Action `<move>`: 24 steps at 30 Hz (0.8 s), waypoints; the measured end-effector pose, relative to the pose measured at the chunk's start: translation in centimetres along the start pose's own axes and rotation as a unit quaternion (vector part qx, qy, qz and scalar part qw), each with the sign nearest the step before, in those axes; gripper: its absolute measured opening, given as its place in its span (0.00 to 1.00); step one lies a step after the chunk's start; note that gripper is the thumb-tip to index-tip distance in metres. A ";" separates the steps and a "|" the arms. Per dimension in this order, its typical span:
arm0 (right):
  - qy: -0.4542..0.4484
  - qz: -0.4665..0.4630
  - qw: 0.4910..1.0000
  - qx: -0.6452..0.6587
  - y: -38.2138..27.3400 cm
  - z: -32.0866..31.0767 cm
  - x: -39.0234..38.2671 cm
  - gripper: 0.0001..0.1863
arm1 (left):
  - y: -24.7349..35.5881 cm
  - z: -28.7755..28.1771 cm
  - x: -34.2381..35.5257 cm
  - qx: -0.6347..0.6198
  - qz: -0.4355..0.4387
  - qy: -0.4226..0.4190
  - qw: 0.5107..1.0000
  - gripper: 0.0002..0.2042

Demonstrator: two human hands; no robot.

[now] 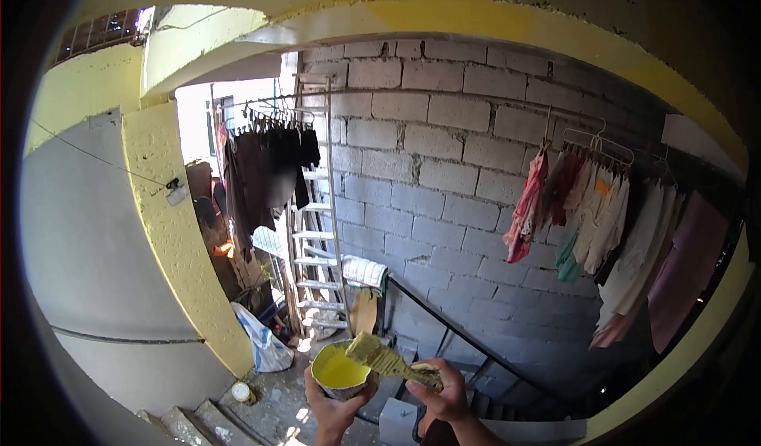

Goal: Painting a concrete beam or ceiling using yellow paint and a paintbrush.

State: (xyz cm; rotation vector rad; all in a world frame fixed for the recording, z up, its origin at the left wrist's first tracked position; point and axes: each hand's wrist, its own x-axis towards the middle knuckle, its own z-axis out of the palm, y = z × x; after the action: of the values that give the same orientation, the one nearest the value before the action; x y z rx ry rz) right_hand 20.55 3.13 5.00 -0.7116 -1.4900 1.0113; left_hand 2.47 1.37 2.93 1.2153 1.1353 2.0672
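My left hand (333, 416) is wrapped round a small can (346, 391) from below, its fingers on both sides. Bright yellow paint (339, 369) shows inside the can. In my right hand (445, 394) is a paintbrush (391, 363), gripped by its handle. The brush is caked with yellow paint and tilts up to the left, its bristles over the can's right rim. Whether the bristles touch the rim, I cannot tell.
Stairs (194, 424) lie at the lower left, near a small paint-marked can (242, 392) and a white sack (265, 343). A ladder (319, 260) leans on the block wall (444, 176). A black handrail (464, 337) slopes down rightward. Clothes (594, 216) hang at right, dark ones (265, 168) at left.
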 end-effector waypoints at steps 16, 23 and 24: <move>0.251 -0.247 0.936 0.015 -3.1 -4.9 17.4 0.16 | -5.7 3.5 4.7 -0.051 -0.064 -0.037 0.996 0.43; 0.275 -0.468 0.839 0.035 -10.6 -6.3 27.6 0.15 | -5.9 3.7 6.7 -0.049 -0.056 -0.045 0.996 0.44; 0.275 -0.510 0.815 0.013 -11.4 -6.2 28.5 0.15 | -5.6 3.6 6.8 -0.051 -0.054 -0.044 0.996 0.44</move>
State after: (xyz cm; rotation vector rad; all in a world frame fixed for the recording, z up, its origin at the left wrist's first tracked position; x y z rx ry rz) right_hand 22.88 24.14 28.14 -0.0723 -1.0697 -0.0295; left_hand 2.31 10.91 2.36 1.1585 1.0209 1.9472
